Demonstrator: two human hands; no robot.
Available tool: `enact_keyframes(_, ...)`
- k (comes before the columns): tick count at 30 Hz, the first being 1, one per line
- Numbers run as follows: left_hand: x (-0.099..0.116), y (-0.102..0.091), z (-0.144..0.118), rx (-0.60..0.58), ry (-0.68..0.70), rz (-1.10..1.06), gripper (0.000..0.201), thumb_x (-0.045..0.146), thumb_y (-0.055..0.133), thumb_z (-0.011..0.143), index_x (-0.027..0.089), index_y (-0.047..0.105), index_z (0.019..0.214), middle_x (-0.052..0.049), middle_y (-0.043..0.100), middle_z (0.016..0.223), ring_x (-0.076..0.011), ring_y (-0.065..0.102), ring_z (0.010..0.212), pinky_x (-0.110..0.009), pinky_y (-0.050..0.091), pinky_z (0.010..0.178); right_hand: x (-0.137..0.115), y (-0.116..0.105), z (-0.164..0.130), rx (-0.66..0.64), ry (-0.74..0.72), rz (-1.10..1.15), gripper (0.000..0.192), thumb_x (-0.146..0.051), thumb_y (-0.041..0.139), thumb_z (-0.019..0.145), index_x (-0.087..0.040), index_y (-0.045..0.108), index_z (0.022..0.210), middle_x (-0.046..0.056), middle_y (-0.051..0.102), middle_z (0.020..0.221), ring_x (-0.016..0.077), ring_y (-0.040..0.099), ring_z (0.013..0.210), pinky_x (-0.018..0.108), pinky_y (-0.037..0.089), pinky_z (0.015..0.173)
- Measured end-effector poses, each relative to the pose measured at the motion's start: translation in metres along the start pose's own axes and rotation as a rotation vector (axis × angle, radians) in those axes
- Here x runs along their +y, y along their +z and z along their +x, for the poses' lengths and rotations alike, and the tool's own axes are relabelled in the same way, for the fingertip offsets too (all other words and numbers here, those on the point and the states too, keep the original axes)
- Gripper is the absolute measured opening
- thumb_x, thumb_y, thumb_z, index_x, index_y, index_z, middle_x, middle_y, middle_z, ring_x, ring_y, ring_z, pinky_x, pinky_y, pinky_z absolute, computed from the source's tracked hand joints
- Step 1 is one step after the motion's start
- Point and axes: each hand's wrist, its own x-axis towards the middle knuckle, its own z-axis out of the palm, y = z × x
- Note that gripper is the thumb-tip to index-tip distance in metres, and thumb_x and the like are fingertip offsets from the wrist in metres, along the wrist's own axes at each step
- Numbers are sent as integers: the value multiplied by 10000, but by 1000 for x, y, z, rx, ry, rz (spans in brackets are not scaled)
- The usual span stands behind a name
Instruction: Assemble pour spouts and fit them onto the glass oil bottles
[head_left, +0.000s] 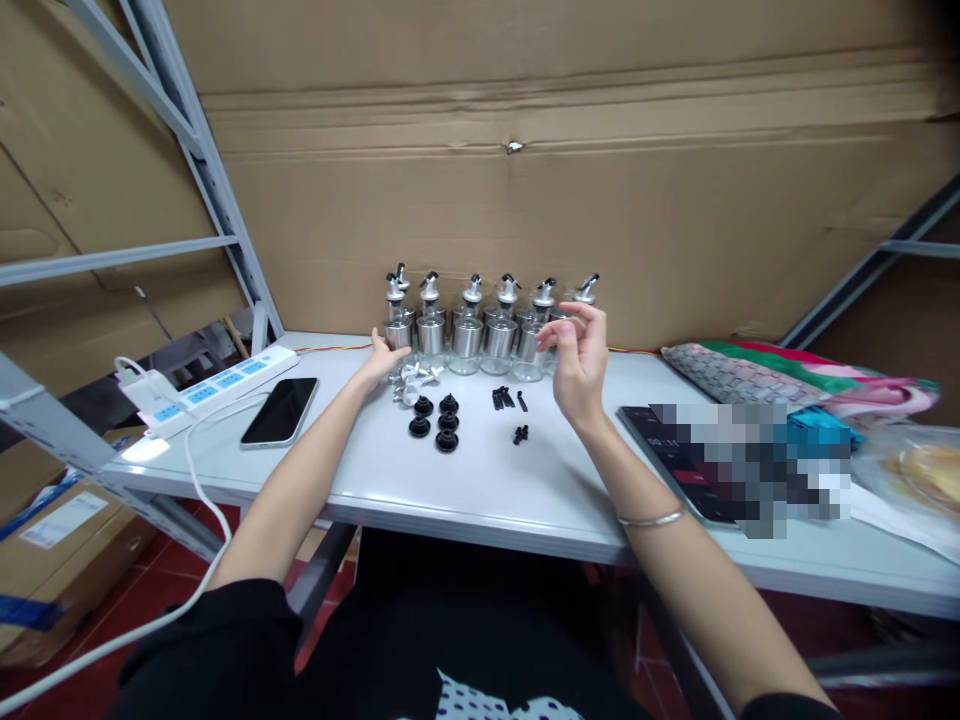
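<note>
- head view: the left hand [384,358] reaches out flat over the table [525,480], fingers spread and loosely open, its tips at the little heap of silver metal spout parts [412,380] and just in front of the leftmost glass bottle [398,325]; it holds nothing that shows.
- the right hand [576,362] is lifted off the table, fingers curled with thumb and forefinger close together near the bottle at the right end of the row [577,300]; whether a small part sits in that pinch i cannot tell.
- judgement: to work cleanly here, take one metal piece from the heap with the fingertips rather than sweeping it, and keep the wrist low so it does not knock the upright bottles just behind.
- the row of glass pourer bottles [484,330] stands along the back edge, close together; a nudge to one could tip its neighbours.
- black rubber stoppers [436,425] sit near the middle of the table, small black pins [507,399] just to their right.
- off to the left lie a smartphone [280,411] and a white power strip [214,388], its cable trailing over the table edge near the left forearm, a possible snag.
- to the right are a tablet [675,465] and folded patterned cloth [780,380].
</note>
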Motion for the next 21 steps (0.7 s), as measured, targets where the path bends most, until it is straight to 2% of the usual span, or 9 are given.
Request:
enact_keyframes(3, 16, -11, 0, -10, -174, 152, 882, 317, 583, 807, 45, 2, 1413, -296, 491, 1272, -299, 560, 1162, -478, 430, 979, -1, 0, -1, -8, -18, -7, 165, -338, 427, 938, -253, 474, 1072, -20, 577, 721, 129, 561, 621, 313, 456, 652)
enact_keyframes(6, 36, -25, -5, -79, -285, 305, 698, 371, 552, 843, 57, 201, 1358, -270, 566, 1166, -311, 608, 1075, -462, 462, 920, -2, 0, -3, -25, -41, -29, 180, -341, 422, 940, -257, 467, 1093, -19, 576, 727, 134, 567, 637, 316, 458, 651)
enact_keyframes(9, 57, -34, -18, -297, -423, 401, 654, 535, 610, 780, 77, 423, 1208, -151, 662, 804, -307, 683, 747, -426, 530, 712, -2, 0, -4, -54, -50, -73, 203, -362, 416, 942, -255, 460, 1109, -24, 574, 712, 138, 570, 641, 321, 458, 648)
enact_keyframes(10, 64, -35, -24, -398, -481, 425, 694, 593, 620, 749, 82, 445, 1185, -112, 649, 714, -291, 676, 653, -401, 534, 647, -2, 0, -4, -63, -50, -87, 210, -371, 414, 942, -255, 458, 1111, -26, 575, 704, 139, 572, 640, 322, 458, 646)
enact_keyframes(12, 79, -36, -35, -639, -570, 457, 765, 634, 621, 729, 119, 394, 1247, -48, 626, 663, -241, 662, 577, -344, 535, 600, -1, -1, -4, -74, -48, -105, 217, -381, 412, 942, -255, 457, 1112, -27, 576, 695, 140, 574, 639, 321, 458, 646)
enact_keyframes(14, 90, -35, -43, -736, -563, 384, 850, 549, 699, 698, 148, 302, 1334, -12, 621, 653, -201, 648, 549, -312, 538, 604, -1, -1, -4, -77, -46, -112, 211, -376, 413, 941, -256, 457, 1109, -26, 577, 695, 139, 575, 639, 319, 457, 648)
enact_keyframes(16, 96, -32, -48, -756, -531, 328, 938, 422, 766, 651, 152, 245, 1382, 8, 620, 640, -174, 627, 525, -296, 536, 612, -1, -1, -5, -84, -46, -116, 199, -358, 417, 939, -258, 457, 1107, -26, 580, 700, 141, 578, 646, 319, 455, 658)
enact_keyframes(19, 98, -26, -49, -736, -463, 356, 910, 308, 766, 634, 139, 278, 1383, 28, 600, 608, -153, 592, 499, -272, 513, 584, -1, -1, -6, -95, -46, -124, 187, -326, 425, 935, -256, 458, 1105, -26, 584, 699, 144, 578, 652, 322, 449, 674)
enact_keyframes(21, 97, -23, -48, -714, -402, 411, 825, 315, 743, 660, 135, 334, 1354, 32, 578, 596, -153, 583, 498, -256, 485, 551, -1, -1, -6, -99, -44, -134, 182, -313, 433, 930, -250, 461, 1099, -26, 583, 689, 146, 572, 648, 325, 446, 686)
